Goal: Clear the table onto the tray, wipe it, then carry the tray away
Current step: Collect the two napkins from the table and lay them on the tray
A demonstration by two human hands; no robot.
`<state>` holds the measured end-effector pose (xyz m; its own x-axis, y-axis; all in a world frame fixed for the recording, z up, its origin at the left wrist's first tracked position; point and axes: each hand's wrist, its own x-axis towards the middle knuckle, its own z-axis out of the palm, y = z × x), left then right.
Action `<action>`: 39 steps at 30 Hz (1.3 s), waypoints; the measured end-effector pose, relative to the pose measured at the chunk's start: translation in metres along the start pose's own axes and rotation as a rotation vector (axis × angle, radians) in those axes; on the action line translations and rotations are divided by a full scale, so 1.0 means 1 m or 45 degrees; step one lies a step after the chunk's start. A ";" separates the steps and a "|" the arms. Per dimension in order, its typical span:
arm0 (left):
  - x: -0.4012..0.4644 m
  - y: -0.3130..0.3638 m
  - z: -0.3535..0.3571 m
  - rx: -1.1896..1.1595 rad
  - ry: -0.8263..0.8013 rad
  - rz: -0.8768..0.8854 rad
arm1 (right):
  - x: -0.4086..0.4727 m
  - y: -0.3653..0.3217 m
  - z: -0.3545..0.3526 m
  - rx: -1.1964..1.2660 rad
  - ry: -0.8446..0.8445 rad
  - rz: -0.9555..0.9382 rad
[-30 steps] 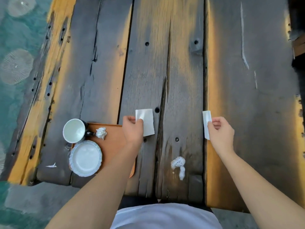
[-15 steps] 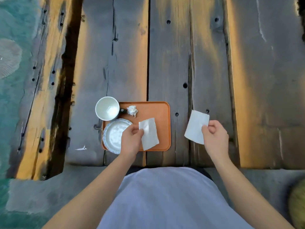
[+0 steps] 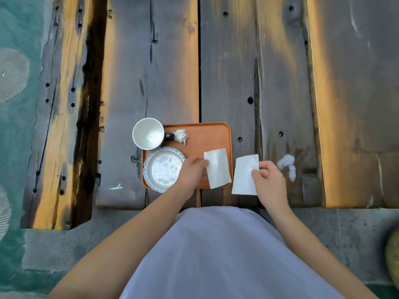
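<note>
Plank table (image 3: 269,72) with tray (image 3: 207,134), spill (image 3: 286,162)

I see teal flooring (image 3: 19,126) with pale round shell-like patterns left of the planks. A grey concrete ledge (image 3: 345,238) runs along the near edge. At the far right edge I make out a blurred yellow-green rounded object (image 3: 393,258).

Tray (image 3: 207,134) orange. Cup (image 3: 148,133) white inside. Plate (image 3: 163,168) white, blue patterned rim, possibly floral centre. Napkins (image 3: 217,168) white. Table (image 3: 280,72) weathered grey-brown planks.

head view looks steeply down, close over table (image 3: 280,83) edge.
</note>
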<state>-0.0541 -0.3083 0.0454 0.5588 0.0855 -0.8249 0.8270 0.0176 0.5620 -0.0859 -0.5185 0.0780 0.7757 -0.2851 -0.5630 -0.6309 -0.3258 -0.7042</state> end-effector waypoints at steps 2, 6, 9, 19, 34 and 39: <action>0.006 0.004 0.004 -0.109 -0.079 -0.049 | 0.003 0.001 0.000 -0.005 -0.014 0.000; 0.022 0.004 0.011 0.277 0.071 -0.022 | 0.009 0.003 0.001 -0.002 -0.052 -0.004; 0.030 0.005 0.013 0.781 0.201 0.146 | 0.014 0.007 0.002 -0.004 -0.066 0.013; 0.040 0.010 -0.001 1.110 0.356 0.284 | 0.014 0.008 0.006 0.001 -0.099 0.038; 0.111 0.104 -0.004 1.095 0.515 0.790 | 0.021 -0.018 0.036 0.125 -0.351 0.096; 0.173 0.112 -0.008 1.284 0.671 0.838 | 0.020 -0.019 0.054 0.158 -0.427 0.150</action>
<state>0.1353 -0.2831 -0.0340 0.9712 0.1723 -0.1646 0.2223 -0.9039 0.3656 -0.0579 -0.4697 0.0568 0.6737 0.0036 -0.7390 -0.7250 -0.1908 -0.6618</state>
